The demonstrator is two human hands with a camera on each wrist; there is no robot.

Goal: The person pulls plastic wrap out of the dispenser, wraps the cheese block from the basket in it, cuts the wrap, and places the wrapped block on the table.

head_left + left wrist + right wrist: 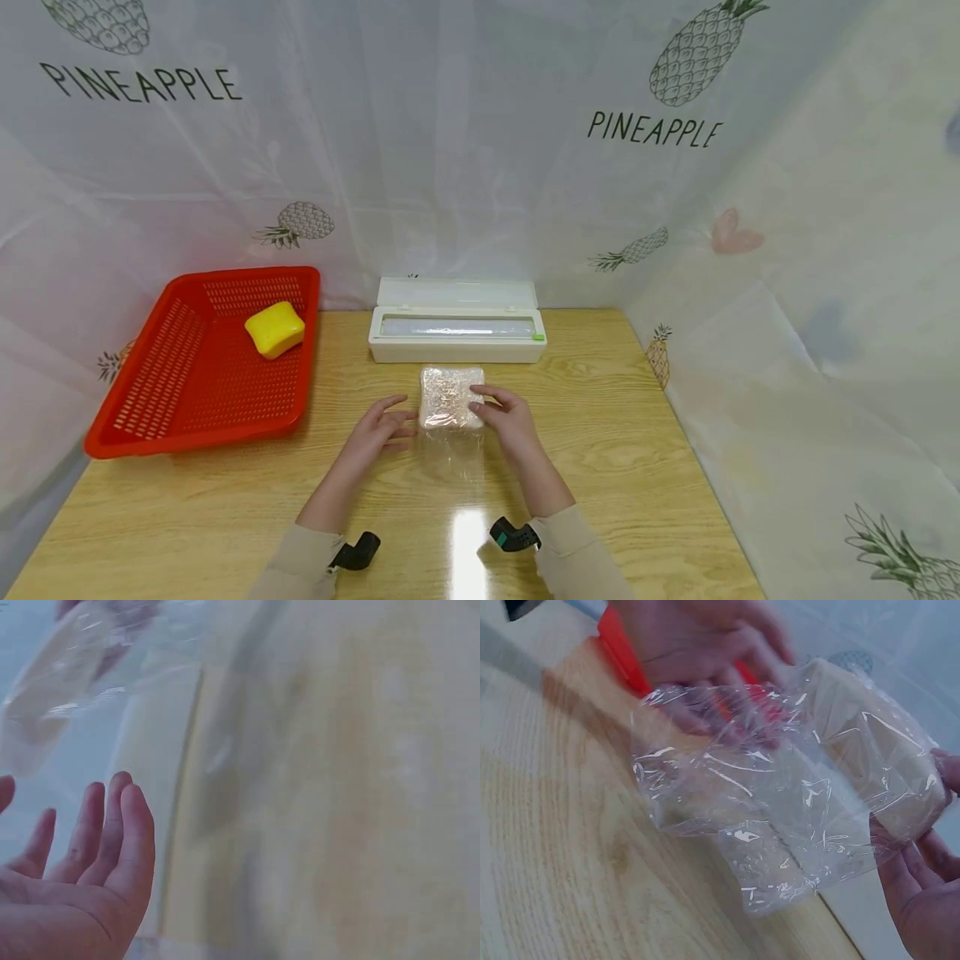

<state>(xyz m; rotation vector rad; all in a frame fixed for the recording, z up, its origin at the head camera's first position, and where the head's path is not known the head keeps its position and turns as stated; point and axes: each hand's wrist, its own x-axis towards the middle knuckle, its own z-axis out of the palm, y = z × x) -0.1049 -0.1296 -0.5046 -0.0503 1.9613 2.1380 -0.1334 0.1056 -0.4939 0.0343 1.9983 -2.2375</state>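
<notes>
A pale square block [452, 398] with rounded corners is covered in clear plastic wrap. Loose plastic wrap [780, 802] trails from its near side in wrinkled folds. My right hand [508, 419] pinches the block at its right edge, with thumb and fingers on opposite faces in the right wrist view. Just left of the block, my left hand [377, 432] has its fingers loosely spread and holds nothing. In the left wrist view the left hand [90, 877] shows its palm and separated fingers, apart from the block.
Behind the block stands a white plastic wrap dispenser [457, 350] with its lid raised and a green slider at its right end. A red basket [202, 437] at the left holds a yellow block [276, 330]. Printed white curtains [465, 167] surround the wooden table [615, 467].
</notes>
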